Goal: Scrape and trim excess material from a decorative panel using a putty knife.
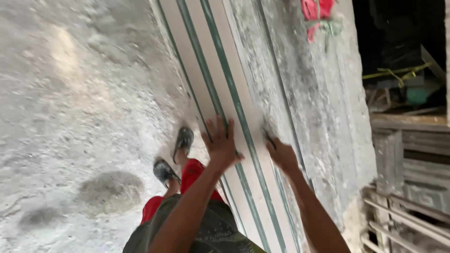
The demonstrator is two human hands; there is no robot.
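A stack of long pale boards (220, 70) with thin green edge stripes leans on its long edge against a rough grey wall (323, 117), running from the top of the view down to the bottom edge near the person's body. The boards stand on or near the dusty concrete floor (70, 117), which spreads out to the left of them.

The left hand (220, 143) lies flat on the face of the boards with its fingers spread wide, palm pressed to the pale surface across one of the green stripes. The right hand (281, 152) is on the boards just to the right of the left one, its fingers curled over the edge of a board where the stack meets the grey wall (the fingertips are partly hidden, so how firmly they clasp that edge cannot be told). Both forearms reach up from the bottom of the view to the boards.

To the left of the boards, the person's two feet in dark sandals (176, 154) stand on the floor close to the foot of the stack, with red shorts (194, 173) above them. At the top of the wall, right of the boards, is a blurred red and green mark (318, 16). Farther right of the boards, beyond the wall's end, is a dark opening with stacked wooden planks (408, 154) and a yellow-green cord (396, 71).
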